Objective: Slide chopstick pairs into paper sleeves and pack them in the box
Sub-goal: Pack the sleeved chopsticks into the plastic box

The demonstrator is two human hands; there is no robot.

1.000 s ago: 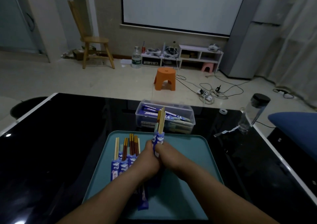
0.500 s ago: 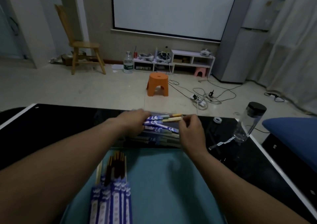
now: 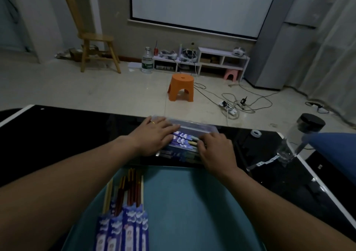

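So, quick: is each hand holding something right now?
Left hand: open, pressing flat on the sleeved chopsticks.
Right hand: fingers curled at their tips; grip cannot be told.

Both bare forearms reach forward and converge. The left grip (image 3: 154, 138) lies palm down, fingers straight; just beside it, the right grip (image 3: 216, 151) bends its fingers downward.

A white projection screen (image 3: 202, 4) filled the far beige wall. Beneath it stood a low white shelf unit (image 3: 221, 60) with a small pink stool (image 3: 231, 74) beside it. A tall-backed wooden chair (image 3: 92, 39) stood at the left, and a grey refrigerator (image 3: 279, 39) and pale curtains (image 3: 335, 48) at the right. On the pale tiled floor (image 3: 96, 89) stood a round orange plastic stool (image 3: 181, 87), near tangled cables (image 3: 231, 106). The light was dim.
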